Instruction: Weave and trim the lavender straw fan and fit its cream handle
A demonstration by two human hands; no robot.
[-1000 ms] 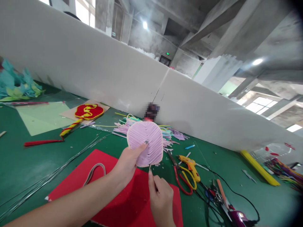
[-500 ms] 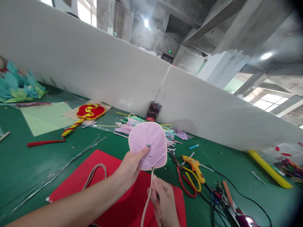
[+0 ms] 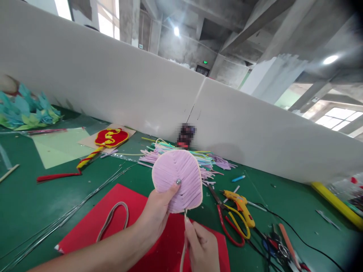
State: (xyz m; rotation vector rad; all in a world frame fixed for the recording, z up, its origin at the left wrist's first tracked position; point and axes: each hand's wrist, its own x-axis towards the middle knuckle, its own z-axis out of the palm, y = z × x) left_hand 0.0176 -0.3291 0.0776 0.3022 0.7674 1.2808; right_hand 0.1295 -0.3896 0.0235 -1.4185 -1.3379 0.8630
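A lilac fan-shaped panel (image 3: 178,172), made of slanting pipe-cleaner rows with a cream edge, is held up over the table. My left hand (image 3: 161,206) grips its lower left side, thumb on the front face and the other fingers behind. Below the panel, my right hand (image 3: 202,245) pinches a thin stem that comes out of its bottom edge. A cream cord (image 3: 183,257) hangs down beside the right fingers. Under both hands lies a red sheet (image 3: 138,198), with a looped beige cord (image 3: 113,211) resting on it.
Scissors (image 3: 231,223) and a yellow glue gun (image 3: 241,206) lie to the right, pliers (image 3: 279,249) nearer. Behind the panel is a pile of pipe cleaners (image 3: 221,162). A red and yellow fan (image 3: 112,136) and metal wires (image 3: 85,200) lie left. A white partition (image 3: 113,87) stands behind.
The panel and both hands have shifted slightly down in view. My right fingers have moved in close to the stem, and the cream cord now hangs lower beside them.
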